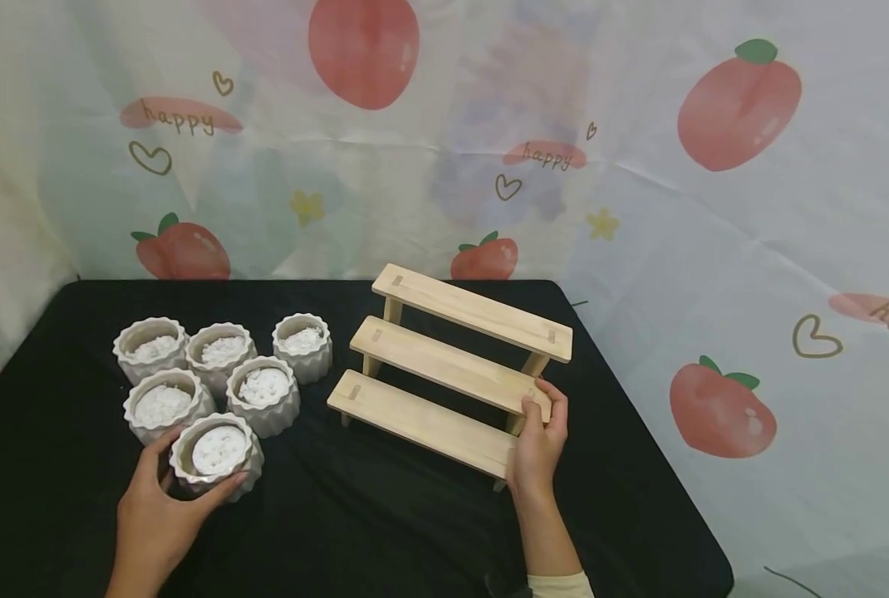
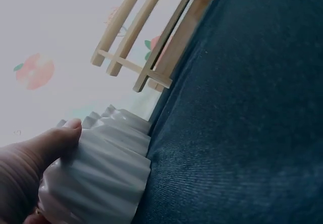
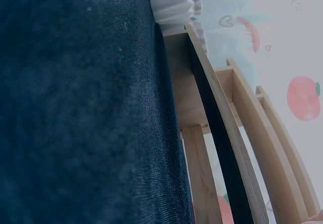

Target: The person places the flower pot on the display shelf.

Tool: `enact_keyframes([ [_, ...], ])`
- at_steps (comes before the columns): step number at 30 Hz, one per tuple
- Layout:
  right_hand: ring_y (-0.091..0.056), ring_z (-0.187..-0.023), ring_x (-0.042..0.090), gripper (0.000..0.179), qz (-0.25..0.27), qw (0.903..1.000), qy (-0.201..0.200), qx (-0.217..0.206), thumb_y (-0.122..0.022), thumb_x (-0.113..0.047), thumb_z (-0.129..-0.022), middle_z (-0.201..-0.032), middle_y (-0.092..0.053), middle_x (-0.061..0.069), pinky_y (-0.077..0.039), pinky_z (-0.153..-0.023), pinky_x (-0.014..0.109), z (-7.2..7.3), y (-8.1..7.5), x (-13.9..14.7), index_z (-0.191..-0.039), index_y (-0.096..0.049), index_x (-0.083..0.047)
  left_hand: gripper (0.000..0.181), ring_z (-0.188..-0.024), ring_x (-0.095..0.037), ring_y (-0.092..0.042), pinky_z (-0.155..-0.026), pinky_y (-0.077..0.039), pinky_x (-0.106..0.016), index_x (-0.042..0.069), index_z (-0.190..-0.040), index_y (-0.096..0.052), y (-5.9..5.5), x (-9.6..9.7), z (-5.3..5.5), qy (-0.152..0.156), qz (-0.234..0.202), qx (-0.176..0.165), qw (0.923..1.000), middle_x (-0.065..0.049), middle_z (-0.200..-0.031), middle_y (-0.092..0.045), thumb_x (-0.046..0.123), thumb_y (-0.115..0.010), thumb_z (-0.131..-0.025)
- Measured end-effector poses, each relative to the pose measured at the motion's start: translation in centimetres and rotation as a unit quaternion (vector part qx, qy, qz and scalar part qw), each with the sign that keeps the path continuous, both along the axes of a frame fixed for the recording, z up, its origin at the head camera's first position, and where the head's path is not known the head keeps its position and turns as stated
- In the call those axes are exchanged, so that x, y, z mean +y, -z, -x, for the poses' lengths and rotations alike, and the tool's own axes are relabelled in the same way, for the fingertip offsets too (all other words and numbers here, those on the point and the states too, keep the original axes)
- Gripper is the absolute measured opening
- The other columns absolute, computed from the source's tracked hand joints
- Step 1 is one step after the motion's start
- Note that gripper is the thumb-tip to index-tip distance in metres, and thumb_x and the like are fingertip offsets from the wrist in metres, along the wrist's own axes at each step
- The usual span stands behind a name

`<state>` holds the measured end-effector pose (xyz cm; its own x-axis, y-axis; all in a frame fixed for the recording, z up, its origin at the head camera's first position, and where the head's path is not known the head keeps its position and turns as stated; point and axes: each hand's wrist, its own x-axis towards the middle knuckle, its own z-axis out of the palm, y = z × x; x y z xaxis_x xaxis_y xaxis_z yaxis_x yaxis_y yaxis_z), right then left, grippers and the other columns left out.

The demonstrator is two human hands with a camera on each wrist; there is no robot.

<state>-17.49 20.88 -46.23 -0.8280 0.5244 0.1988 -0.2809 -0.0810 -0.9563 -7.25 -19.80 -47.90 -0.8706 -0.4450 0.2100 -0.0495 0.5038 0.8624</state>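
Note:
My left hand (image 1: 156, 515) grips the front white fluted pot (image 1: 254, 465), thumb on its right side and fingers on its left. In the left wrist view, the thumb presses the ribbed wall of that pot (image 2: 106, 173). White material with small dimples shows inside it. To the right stands a three-step wooden shelf (image 1: 444, 363), set at a slant on the table. My right hand (image 1: 540, 453) holds its right end, with the thumb on the middle step. The right wrist view shows the shelf (image 3: 270, 148) from the side, with the hand barely at the edge.
Several more white fluted pots (image 1: 302, 362) with white filling cluster behind the held one, left of the shelf. Black cloth (image 1: 370, 531) covers the table. A fruit-printed curtain (image 1: 407, 183) hangs behind and at both sides.

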Motion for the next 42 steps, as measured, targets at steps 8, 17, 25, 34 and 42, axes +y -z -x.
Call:
enact_keyframes([
  [8, -0.044, -0.133, 0.025, 0.033, -0.003, 1.0000, -0.003, 0.001, -0.047, -0.002, -0.104, -0.146, -0.046, 0.012, -0.032, -0.105, 0.040, -0.2, -0.3, 0.2, -0.137, -0.051, 0.000, 0.094, -0.122, -0.037, -0.050, -0.100, -0.035, -0.045, 0.002, -0.140, -0.059, -0.1, -0.1, 0.2, 0.005, 0.031, 0.030, 0.9991, -0.019, -0.134, -0.055, 0.012, -0.102, -0.056],
  [17, -0.045, -0.132, 0.024, 0.033, -0.004, 1.0000, -0.007, 0.006, -0.048, 0.000, -0.104, -0.147, -0.046, 0.010, -0.032, -0.106, 0.039, -0.2, -0.2, 0.3, -0.136, -0.051, 0.001, 0.099, -0.112, -0.016, -0.060, -0.082, -0.033, -0.006, 0.011, -0.143, -0.062, -0.5, 0.2, -0.1, -0.032, 0.026, 0.001, 0.9992, -0.016, -0.136, -0.064, 0.021, -0.105, -0.055],
  [25, -0.046, -0.132, 0.024, 0.032, -0.012, 0.9999, -0.005, 0.004, -0.048, -0.001, -0.104, -0.146, -0.046, 0.010, -0.033, -0.105, 0.039, -0.1, -0.2, 0.4, -0.136, -0.051, 0.000, 0.099, -0.109, -0.035, -0.063, -0.084, -0.034, -0.024, 0.010, -0.139, -0.065, -0.6, 0.6, -0.5, -0.040, 0.044, 0.016, 0.9981, -0.023, -0.125, -0.068, 0.022, -0.106, -0.050],
  [34, -0.046, -0.130, 0.024, 0.032, -0.005, 1.0000, -0.003, 0.007, -0.048, 0.001, -0.103, -0.145, -0.047, 0.011, -0.033, -0.105, 0.037, -0.1, -0.4, 0.4, -0.135, -0.051, 0.002, 0.098, -0.102, 0.000, -0.054, -0.088, -0.032, -0.015, 0.013, -0.140, -0.066, -1.9, 1.2, -0.3, -0.044, 0.021, 0.043, 0.9979, -0.021, -0.123, -0.070, 0.015, -0.106, -0.050],
  [42, -0.047, -0.129, 0.024, 0.032, 0.004, 0.9999, -0.012, 0.002, -0.048, 0.001, -0.104, -0.145, -0.046, 0.011, -0.035, -0.104, 0.038, -0.3, -0.2, 0.2, -0.136, -0.051, 0.001, 0.097, -0.098, 0.003, -0.052, -0.082, -0.034, -0.013, 0.013, -0.139, -0.067, -3.7, 1.5, -0.1, -0.024, 0.004, 0.058, 0.9980, -0.018, -0.122, -0.069, 0.012, -0.106, -0.050],
])
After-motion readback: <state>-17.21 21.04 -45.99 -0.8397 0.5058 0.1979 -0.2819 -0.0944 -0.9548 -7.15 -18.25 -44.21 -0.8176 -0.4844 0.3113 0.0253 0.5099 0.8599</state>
